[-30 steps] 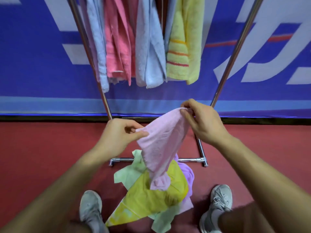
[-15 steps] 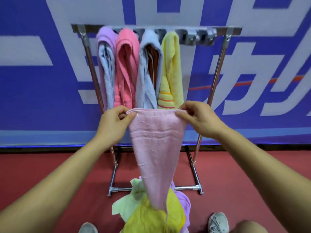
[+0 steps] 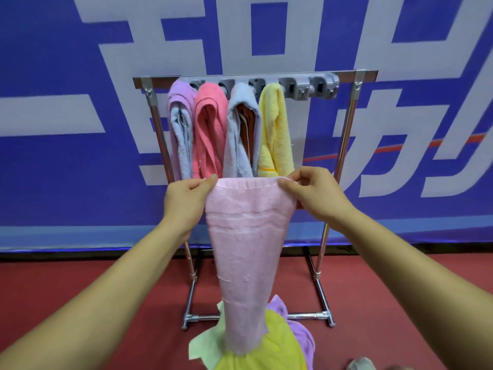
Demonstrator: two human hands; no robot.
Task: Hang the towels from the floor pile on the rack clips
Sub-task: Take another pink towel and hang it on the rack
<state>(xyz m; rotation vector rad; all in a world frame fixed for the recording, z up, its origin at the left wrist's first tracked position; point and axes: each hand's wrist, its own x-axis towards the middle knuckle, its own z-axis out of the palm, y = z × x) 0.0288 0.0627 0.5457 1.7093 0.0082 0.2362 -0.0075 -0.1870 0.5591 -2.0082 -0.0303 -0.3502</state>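
Two hands are raised in front of the rack (image 3: 344,145), forearms reaching forward and converging. We find the left hand (image 3: 186,201) and right hand (image 3: 317,196) each pinching a top corner of the pink towel (image 3: 245,249), thumb against curled fingers, so both grips are closed on the cloth. The towel hangs stretched between them, and its lower end reaches the pile (image 3: 280,343) on the floor (image 3: 106,289). We count four hung towels (image 3: 209,124) under the clips (image 3: 301,88): purple, coral, grey-blue and yellow.
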